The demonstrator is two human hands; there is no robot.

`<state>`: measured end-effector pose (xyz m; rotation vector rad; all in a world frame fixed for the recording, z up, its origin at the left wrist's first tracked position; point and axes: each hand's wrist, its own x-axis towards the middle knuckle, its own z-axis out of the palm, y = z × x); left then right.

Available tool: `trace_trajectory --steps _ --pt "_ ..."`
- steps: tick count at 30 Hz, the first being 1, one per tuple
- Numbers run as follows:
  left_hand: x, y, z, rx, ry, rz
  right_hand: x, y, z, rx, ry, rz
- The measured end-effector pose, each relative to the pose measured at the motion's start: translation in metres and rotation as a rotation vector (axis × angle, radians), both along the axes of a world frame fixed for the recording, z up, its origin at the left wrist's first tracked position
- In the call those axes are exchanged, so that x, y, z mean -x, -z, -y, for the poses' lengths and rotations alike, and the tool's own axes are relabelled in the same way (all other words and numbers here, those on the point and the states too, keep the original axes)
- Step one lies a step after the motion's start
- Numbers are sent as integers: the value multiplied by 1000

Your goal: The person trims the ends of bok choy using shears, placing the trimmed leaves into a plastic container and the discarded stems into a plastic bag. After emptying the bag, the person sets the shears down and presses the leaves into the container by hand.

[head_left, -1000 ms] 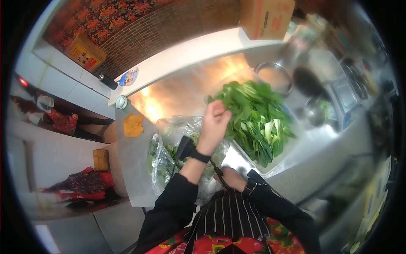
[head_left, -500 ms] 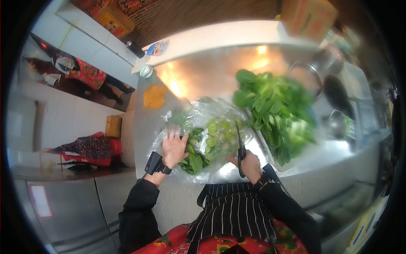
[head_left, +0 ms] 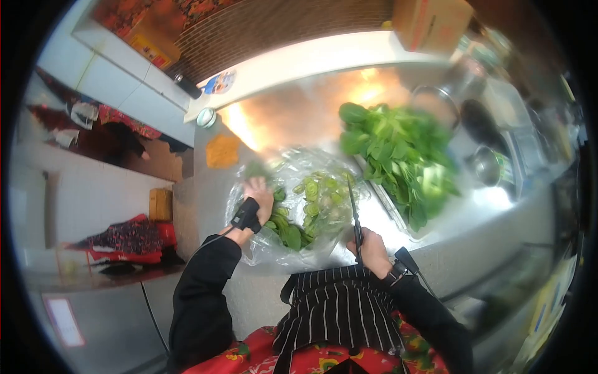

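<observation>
A clear plastic bag (head_left: 314, 181) full of green bok choy (head_left: 317, 202) lies on the steel counter in front of me. My left hand (head_left: 260, 191) reaches into the bag's left side among the greens; whether it grips any I cannot tell. My right hand (head_left: 369, 246) holds black scissors (head_left: 353, 209) upright, blades pointing away from me, at the bag's right edge. A big pile of trimmed bok choy (head_left: 398, 159) fills a tray to the right.
A yellow cloth (head_left: 222, 151) and a small round container (head_left: 205, 117) lie at the counter's far left. Metal pots and bowls (head_left: 483, 165) stand right of the greens. A cardboard box (head_left: 430, 22) sits on the white ledge behind. The counter edge runs just before my apron.
My left hand left the pile of greens on the right, swung to the bag on the left and has pushed deeper into it. My right hand raised the scissors upright.
</observation>
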<state>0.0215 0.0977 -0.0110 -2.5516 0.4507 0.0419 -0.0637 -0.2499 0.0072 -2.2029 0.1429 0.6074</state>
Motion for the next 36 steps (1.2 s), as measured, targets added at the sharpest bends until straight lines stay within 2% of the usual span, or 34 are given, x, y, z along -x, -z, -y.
trace_trajectory --steps 1,3,4,5,7,9,10,12,13,14,16,17,18,20,21,23,24,26,27,28,31,35,36 --pt "-6 10 -7 129 -148 -144 6 -3 0 -7 18 -5" --pt "-7 19 -12 108 -239 -175 18 -10 2 -39 47 8" --pt "-7 -30 -6 216 -217 -343 28 -14 3 -46 63 3" --pt "-5 -54 -1 310 -180 -357 35 -16 4 -75 86 20" --pt "-5 -92 13 399 -131 -371 43 -16 3 -104 121 41" --pt "-5 -120 27 708 -189 -531 49 -10 0 -144 158 3" --pt "-3 -107 24 706 -189 -526 52 -4 -1 -147 157 8" --pt "0 -63 15 1135 -212 -589 55 7 -5 -213 169 2" --pt "1 -54 16 1078 -346 -648 56 7 -8 -216 168 3" --pt "3 -48 14 1077 -346 -648 57 7 -11 -228 153 41" --pt "4 -40 15 1054 -541 -620 55 5 -10 -231 134 82" --pt "11 -35 14 1170 -569 -505 55 4 -10 -242 158 10" --pt "14 -36 14 1174 -574 -506 58 4 -10 -255 180 -67" --pt "17 -44 12 947 -517 -241 59 11 -10 -235 187 -42" --pt "20 -51 14 948 -514 -241 59 12 -9 -215 200 -17" --pt "25 -64 22 700 -119 158 54 6 -8 -168 188 -21" --pt "17 -66 27 706 -110 165 45 -1 -10 -128 169 -23" --pt "17 -62 42 1063 282 -115 38 -16 -15 -123 152 -28" --pt "12 -48 49 1110 401 -176 36 -20 -17 -123 136 -30" --pt "11 -32 53 1116 394 -170 34 -18 -18 -117 127 -29" --pt "8 8 61 446 -172 -188 30 -16 -22 -107 110 -85" --pt "6 33 40 368 -59 -75 30 -26 -20 -140 82 -124" --pt "5 9 42 364 -54 -75 29 -29 -20 -145 70 -137"
